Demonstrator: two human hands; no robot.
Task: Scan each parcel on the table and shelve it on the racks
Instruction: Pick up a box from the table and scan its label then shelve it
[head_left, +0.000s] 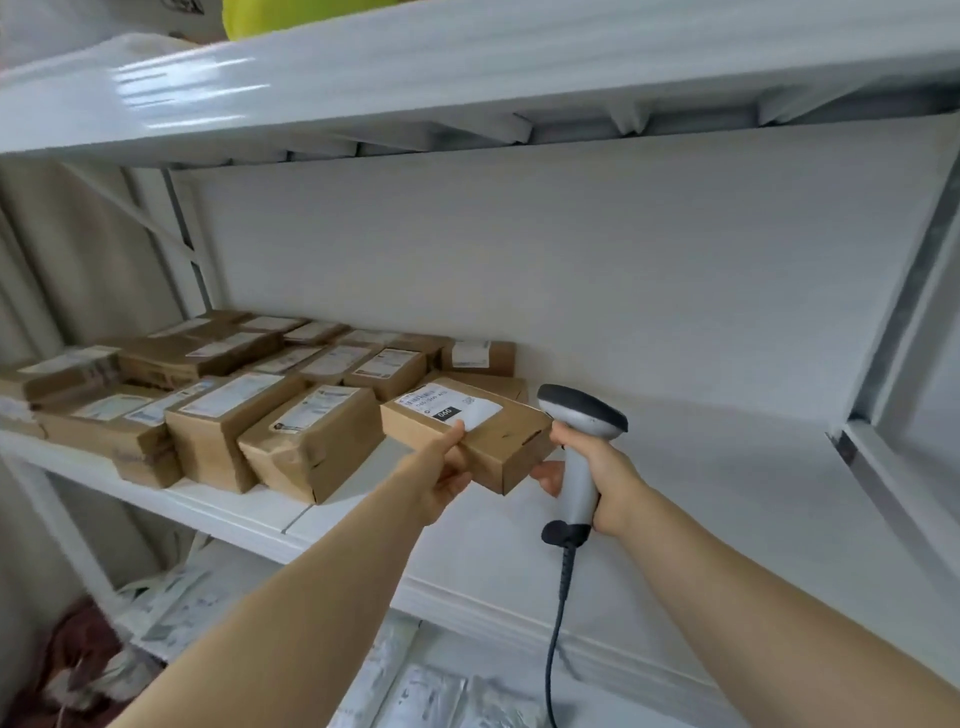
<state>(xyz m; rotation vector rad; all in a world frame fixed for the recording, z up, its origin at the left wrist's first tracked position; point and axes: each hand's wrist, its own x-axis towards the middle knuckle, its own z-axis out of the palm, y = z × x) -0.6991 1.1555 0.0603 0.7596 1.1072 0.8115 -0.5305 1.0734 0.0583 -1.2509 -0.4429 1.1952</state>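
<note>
My left hand (444, 470) grips a small brown cardboard parcel (498, 441) with a white label on top, thumb on the label's edge. The parcel hangs just above the white rack shelf (675, 467), right of the row of shelved parcels. My right hand (605, 475) grips the handle of a grey-and-white barcode scanner (579, 415), whose head sits just right of the parcel's far corner. A right fingertip shows under the parcel's right end. The scanner's dark cable (558, 613) hangs down.
Several brown labelled parcels (218, 395) fill the shelf's left half. The shelf's right half is bare white board. Another shelf (467, 78) runs overhead. Grey plastic mail bags (431, 696) lie on the level below. A rack upright (904, 312) stands at right.
</note>
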